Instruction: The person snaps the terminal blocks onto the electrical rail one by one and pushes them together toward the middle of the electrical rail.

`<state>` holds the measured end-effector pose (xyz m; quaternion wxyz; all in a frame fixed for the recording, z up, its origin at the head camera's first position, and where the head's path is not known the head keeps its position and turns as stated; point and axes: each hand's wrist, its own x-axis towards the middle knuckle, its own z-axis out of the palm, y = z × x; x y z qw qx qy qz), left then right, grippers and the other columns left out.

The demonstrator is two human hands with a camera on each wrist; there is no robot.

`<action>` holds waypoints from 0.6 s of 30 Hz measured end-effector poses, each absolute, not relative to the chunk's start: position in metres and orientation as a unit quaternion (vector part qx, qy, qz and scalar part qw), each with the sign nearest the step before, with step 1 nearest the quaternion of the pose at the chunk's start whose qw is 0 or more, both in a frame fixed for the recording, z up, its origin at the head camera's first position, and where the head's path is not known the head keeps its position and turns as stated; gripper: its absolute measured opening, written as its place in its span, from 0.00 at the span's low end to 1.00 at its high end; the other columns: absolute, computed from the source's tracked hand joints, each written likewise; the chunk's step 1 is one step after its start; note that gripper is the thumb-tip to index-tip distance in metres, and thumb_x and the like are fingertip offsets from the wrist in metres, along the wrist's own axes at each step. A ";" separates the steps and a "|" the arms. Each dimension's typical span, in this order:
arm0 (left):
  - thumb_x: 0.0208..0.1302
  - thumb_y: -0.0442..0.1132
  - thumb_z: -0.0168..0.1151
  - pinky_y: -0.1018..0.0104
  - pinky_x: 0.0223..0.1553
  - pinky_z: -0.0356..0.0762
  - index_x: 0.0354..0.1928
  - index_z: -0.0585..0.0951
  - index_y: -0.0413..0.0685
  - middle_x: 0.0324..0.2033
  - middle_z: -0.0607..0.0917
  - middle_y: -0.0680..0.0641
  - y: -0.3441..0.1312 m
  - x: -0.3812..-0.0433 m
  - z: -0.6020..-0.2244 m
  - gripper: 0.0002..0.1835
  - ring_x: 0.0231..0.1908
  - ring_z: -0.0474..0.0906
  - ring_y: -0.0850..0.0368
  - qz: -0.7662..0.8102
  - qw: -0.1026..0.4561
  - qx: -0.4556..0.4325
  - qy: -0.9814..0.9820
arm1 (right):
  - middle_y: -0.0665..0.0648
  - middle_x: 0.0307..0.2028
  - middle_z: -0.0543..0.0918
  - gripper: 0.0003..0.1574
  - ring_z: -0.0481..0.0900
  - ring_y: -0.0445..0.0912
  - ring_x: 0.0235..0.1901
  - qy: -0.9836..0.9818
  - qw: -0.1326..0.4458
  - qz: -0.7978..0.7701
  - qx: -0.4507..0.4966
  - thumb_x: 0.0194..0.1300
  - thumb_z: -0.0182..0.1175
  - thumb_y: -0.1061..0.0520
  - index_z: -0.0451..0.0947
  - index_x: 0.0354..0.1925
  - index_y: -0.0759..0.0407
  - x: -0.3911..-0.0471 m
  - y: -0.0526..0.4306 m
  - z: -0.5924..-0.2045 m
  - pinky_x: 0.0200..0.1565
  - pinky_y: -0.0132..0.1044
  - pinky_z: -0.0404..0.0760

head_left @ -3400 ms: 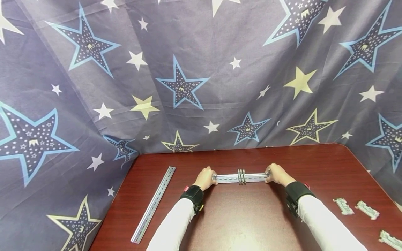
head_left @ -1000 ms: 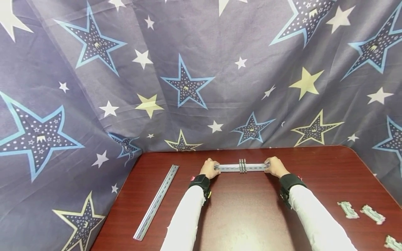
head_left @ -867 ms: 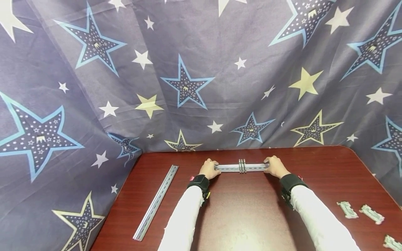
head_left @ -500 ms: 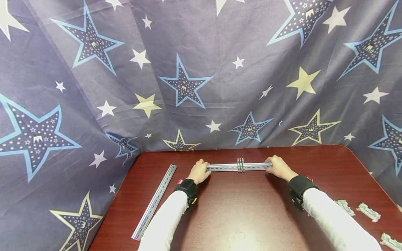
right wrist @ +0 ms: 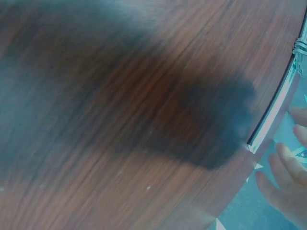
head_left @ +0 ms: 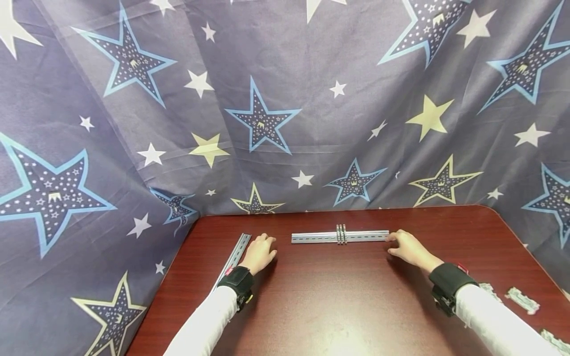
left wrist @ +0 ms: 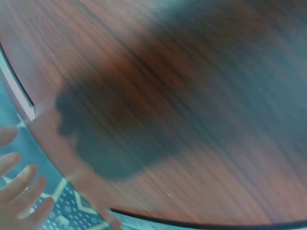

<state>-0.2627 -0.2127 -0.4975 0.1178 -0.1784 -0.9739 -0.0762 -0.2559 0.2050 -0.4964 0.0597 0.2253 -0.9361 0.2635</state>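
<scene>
Across the far part of the table lies a slotted metal DIN rail [head_left: 313, 238], with several thin pale terminal blocks [head_left: 341, 234] standing side by side at its middle. My left hand [head_left: 258, 253] is off the rail, fingers spread, over the table beside a second DIN rail [head_left: 238, 249] whose lower part my arm hides. Just past the first rail's right end, my right hand [head_left: 410, 249] holds nothing, its fingers loosely bent. In the wrist views, the left hand [left wrist: 21, 199] and right hand [right wrist: 288, 177] both show apart from the rail.
Several flat, pale green-grey terminal blocks [head_left: 523, 300] lie at the right of the brown table [head_left: 338, 291], partly covered by my right sleeve. A star-patterned curtain [head_left: 285, 123] hangs along the table's back and left edges.
Both hands have let go of the DIN rail's ends. The left moved left toward the second rail, the right slightly right. Earlier, they pushed the rail farther back on the table.
</scene>
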 end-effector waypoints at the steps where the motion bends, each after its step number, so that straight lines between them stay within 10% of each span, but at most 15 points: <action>1: 0.46 0.38 0.64 0.54 0.37 0.70 0.40 0.79 0.40 0.33 0.77 0.41 -0.217 -0.261 -0.498 0.17 0.36 0.74 0.44 -0.075 0.122 -0.175 -0.974 | 0.61 0.29 0.77 0.13 0.75 0.56 0.33 -0.936 0.062 0.265 0.224 0.44 0.62 0.67 0.77 0.33 0.71 -0.254 0.207 -0.496 0.38 0.48 0.71; 18: 0.41 0.38 0.66 0.49 0.30 0.70 0.37 0.79 0.37 0.32 0.77 0.38 -0.273 -0.240 -0.509 0.18 0.33 0.74 0.40 -0.078 0.154 -0.073 -0.982 | 0.60 0.30 0.77 0.11 0.75 0.56 0.34 -0.935 0.066 0.268 0.221 0.46 0.62 0.68 0.77 0.33 0.69 -0.228 0.230 -0.488 0.39 0.49 0.71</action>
